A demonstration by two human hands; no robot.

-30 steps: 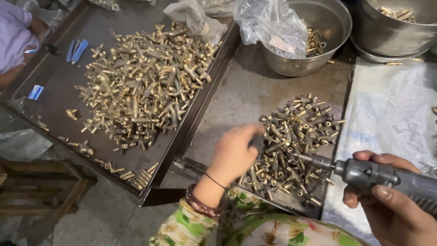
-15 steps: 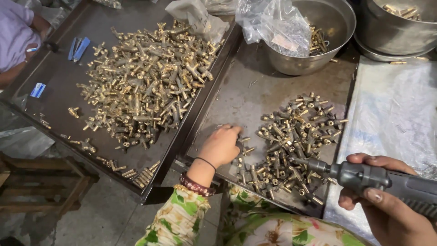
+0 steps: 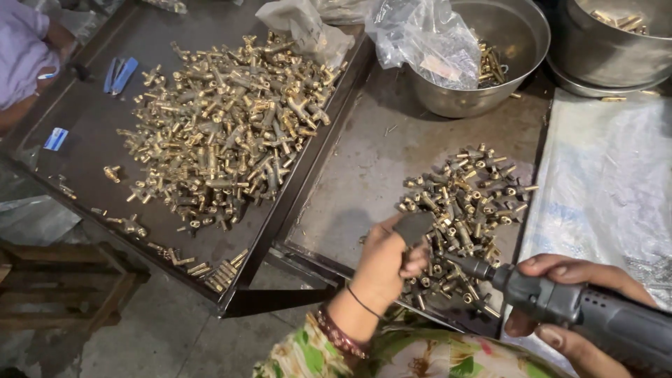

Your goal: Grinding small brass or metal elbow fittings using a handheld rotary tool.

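Note:
My left hand [image 3: 383,264] is curled shut, a dark guard on its thumb, pinching what looks like a small brass fitting that is mostly hidden by the fingers. It sits at the near edge of a loose pile of small brass fittings [image 3: 465,203] on a grey metal tray [image 3: 364,168]. My right hand [image 3: 570,271] grips a grey hand-held power tool [image 3: 581,315]. The tool's tip [image 3: 458,264] points left and reaches my left hand's fingers.
A dark tray [image 3: 84,182] on the left holds a big heap of brass T-fittings [image 3: 224,133]. Behind stand a steel bowl [image 3: 521,35] with a clear plastic bag [image 3: 420,42], and a steel pot [image 3: 616,52]. A white plastic sheet [image 3: 602,175] lies right. Another person's purple sleeve [image 3: 21,38] shows top left.
My left hand left the pile's near-left edge and came back to the tool's tip, fingers now closed. My right hand with the tool shifted slightly left.

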